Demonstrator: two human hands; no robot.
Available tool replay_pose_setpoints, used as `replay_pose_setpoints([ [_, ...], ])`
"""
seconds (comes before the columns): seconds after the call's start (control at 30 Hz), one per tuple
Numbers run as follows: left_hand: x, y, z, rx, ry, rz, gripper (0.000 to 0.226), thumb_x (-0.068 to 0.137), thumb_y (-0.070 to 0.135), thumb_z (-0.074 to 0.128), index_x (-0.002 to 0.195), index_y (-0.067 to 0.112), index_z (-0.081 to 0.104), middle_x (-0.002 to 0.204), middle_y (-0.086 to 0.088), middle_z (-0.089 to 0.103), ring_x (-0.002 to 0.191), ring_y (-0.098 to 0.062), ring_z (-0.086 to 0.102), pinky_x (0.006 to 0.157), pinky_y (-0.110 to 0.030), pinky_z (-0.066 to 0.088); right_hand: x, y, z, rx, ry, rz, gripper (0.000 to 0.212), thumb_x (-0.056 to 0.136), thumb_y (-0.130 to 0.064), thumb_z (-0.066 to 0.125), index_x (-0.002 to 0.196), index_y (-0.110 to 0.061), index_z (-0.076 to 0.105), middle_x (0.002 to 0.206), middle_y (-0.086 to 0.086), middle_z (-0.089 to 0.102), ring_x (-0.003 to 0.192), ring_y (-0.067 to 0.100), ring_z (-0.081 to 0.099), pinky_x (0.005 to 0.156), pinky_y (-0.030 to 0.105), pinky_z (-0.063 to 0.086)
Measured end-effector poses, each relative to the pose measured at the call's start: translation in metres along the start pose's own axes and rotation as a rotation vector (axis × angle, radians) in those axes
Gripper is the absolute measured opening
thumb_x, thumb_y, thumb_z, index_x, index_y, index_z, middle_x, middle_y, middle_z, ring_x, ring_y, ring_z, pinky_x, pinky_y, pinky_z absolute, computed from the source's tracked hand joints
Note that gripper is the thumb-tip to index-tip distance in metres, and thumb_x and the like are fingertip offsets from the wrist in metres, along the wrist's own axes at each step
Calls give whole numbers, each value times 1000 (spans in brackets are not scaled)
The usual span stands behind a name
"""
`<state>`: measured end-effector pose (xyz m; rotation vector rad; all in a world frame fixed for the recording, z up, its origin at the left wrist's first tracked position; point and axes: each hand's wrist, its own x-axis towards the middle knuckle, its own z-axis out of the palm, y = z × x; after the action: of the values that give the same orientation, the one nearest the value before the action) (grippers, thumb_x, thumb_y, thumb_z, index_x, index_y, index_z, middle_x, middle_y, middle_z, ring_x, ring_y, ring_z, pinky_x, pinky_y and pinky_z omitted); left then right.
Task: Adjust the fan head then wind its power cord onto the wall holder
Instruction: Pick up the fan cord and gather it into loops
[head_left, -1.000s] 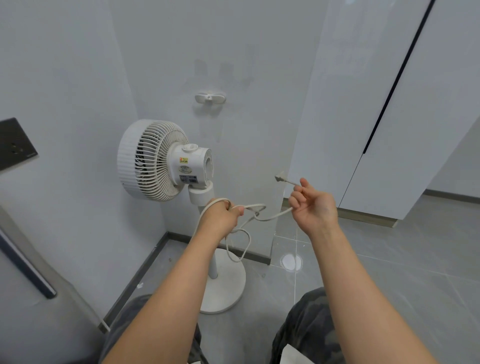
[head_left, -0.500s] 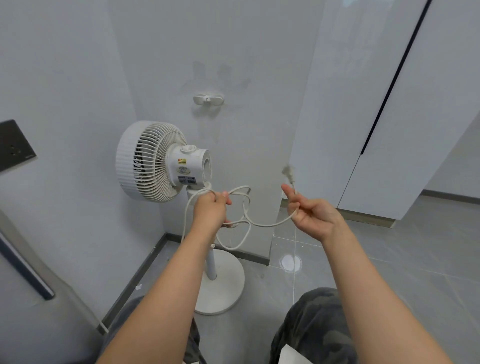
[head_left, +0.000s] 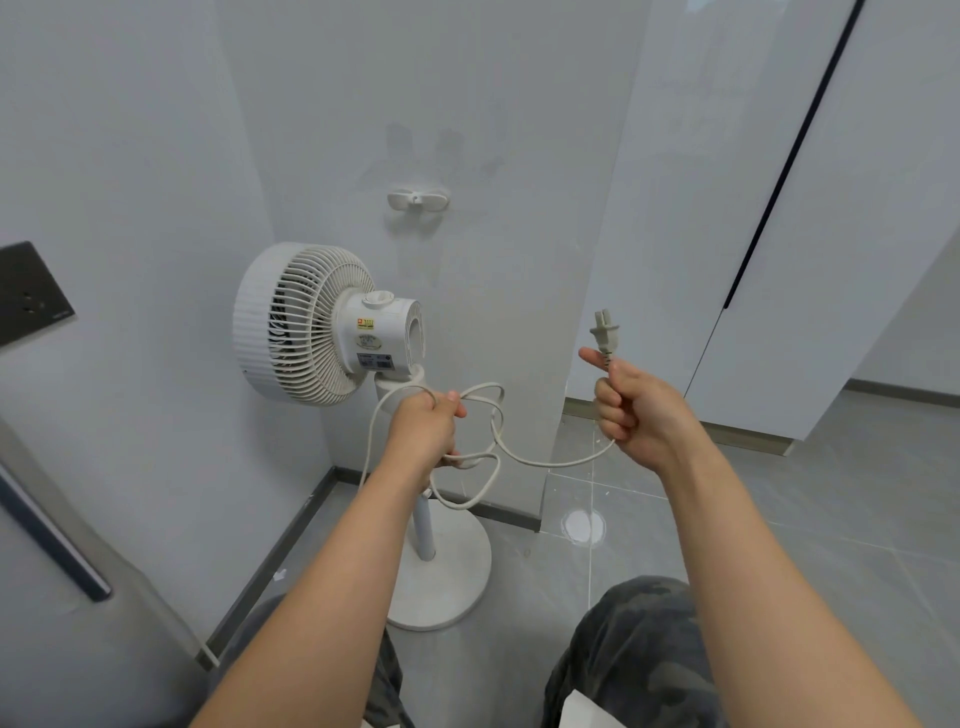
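A: While the left hand (head_left: 423, 431) clutched a bunch of cord loops (head_left: 480, 452) at six o'clock from the fan head (head_left: 322, 325), where was the plug?

B: The right hand (head_left: 636, 410) had its grip closed on the cord just under the plug (head_left: 604, 332), prongs up, at three o'clock from the fan.

A: And the wall holder (head_left: 418, 200)?

B: Bare, at twelve o'clock above the fan, with open wall around it. The fan's base (head_left: 452, 587) stood in the corner near the skirting edge, with clear floor (head_left: 779, 519) at three o'clock.
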<state>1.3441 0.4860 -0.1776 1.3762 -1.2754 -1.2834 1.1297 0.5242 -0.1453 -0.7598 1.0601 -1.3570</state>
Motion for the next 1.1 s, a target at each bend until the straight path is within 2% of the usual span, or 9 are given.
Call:
replay_pose_setpoints([
  [0.1,1,-3,1,48,-3,16,31,99,21,38,70,13,48,55,-3,34,31,-9,35,45,-24,38,-5,-6,5,-302,-73,-53,32,102,-21,30,110,-10,59,50,-6,33,38,6,21,38,17,16],
  [0.23,2,1,5,67,-17,8,31,98,14,33,69,15,44,57,-3,35,47,-16,32,46,-23,34,-14,-11,15,-804,-116,-116,30,98,-9,41,89,-14,68,48,-11,38,42,6,26,42,15,22],
  [0.33,2,5,7,76,-18,57,30,98,12,30,72,17,44,61,-2,37,50,-16,35,51,-27,38,-21,-13,22,-1125,-122,-163,27,94,-13,50,78,-20,71,54,-5,46,47,9,31,47,18,27],
  [0.57,-4,13,16,116,-40,189,29,99,16,32,74,20,45,64,-1,40,55,-15,38,56,-29,40,-22,3,37,-1319,43,-231,18,93,-17,52,84,-13,67,65,3,61,54,12,48,53,23,40],
  [0.67,-9,18,21,49,-52,196,29,100,14,32,74,18,46,61,0,40,53,-14,37,56,-28,39,-17,16,42,-1273,168,-277,17,93,-18,53,88,-9,66,73,8,66,64,18,55,62,29,45],
  [0.83,-17,21,21,-62,-148,171,31,100,9,31,72,14,43,57,0,34,49,-12,32,51,-22,35,-14,30,43,-992,343,-366,12,88,-15,60,76,-12,63,77,0,60,68,15,50,57,23,37],
  [0.9,-18,20,20,-52,-200,183,32,100,8,31,71,14,43,56,1,33,47,-10,33,49,-18,36,-11,33,43,-858,358,-333,19,86,-13,63,68,-17,60,79,2,59,67,16,51,64,26,41],
  [1.0,-19,17,18,-26,-233,190,32,100,8,30,71,13,43,57,1,33,50,-10,34,48,-15,37,-9,35,41,-607,328,-235,21,86,-7,62,67,-14,60,64,5,56,50,17,51,60,32,48],
  [1.1,-19,17,15,-39,-242,196,33,101,8,29,71,13,42,59,0,34,54,-13,37,51,-16,39,-8,36,39,-442,270,-167,16,86,0,61,72,-9,60,64,6,53,47,18,48,56,28,47],
])
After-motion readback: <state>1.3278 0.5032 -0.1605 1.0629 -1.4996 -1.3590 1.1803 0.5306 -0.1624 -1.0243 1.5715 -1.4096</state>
